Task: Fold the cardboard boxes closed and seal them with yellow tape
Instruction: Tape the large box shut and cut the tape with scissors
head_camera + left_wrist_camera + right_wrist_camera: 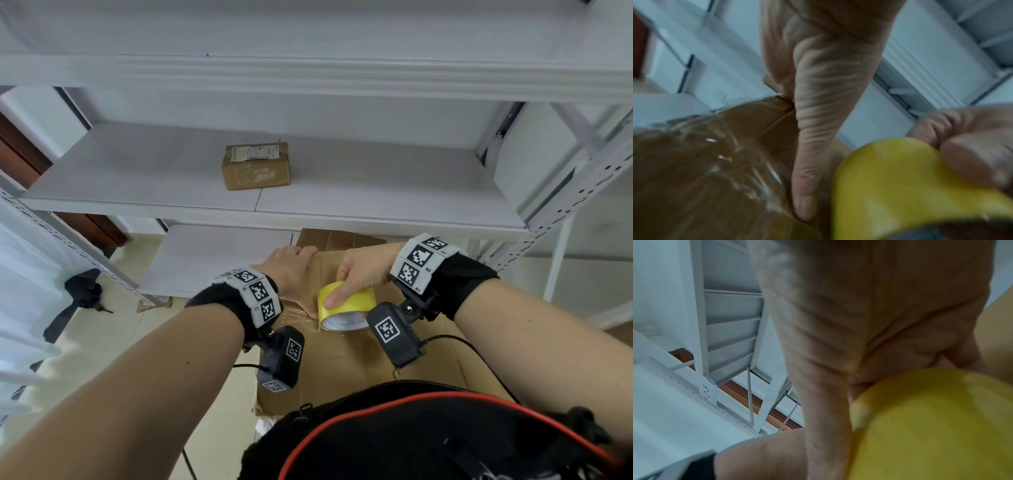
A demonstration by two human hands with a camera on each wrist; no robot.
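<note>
At the far left a black cloth point(84, 291) lies on the floor beside the upright of the white shelving rack point(308, 209). My left hand point(291, 270) rests flat on the top of the big cardboard box point(346, 363) in front of me, fingers straight and reaching over its far edge, the thumb point(803, 194) pressed down along the seam beside shiny, wrinkled clear tape already on the lid; this grip holds nothing, it only presses. Both wrists wear bands printed with black-and-white square codes, and a black camera hangs under each. On the shelf above, near the middle, sits a small cardboard box point(256, 166), closed, with a white shipping label on its top and pale printing on its front, both too small for me to read. Just right of my left thumb stands the roll of yellow tape point(346, 306), on edge on the box lid, touching the cardboard. My right hand point(363, 270) grips it from above, thumb on the outer face and fingers curled round the far side. In the right wrist view a rack post carries a small white tag with handwritten figures that look like "25".
</note>
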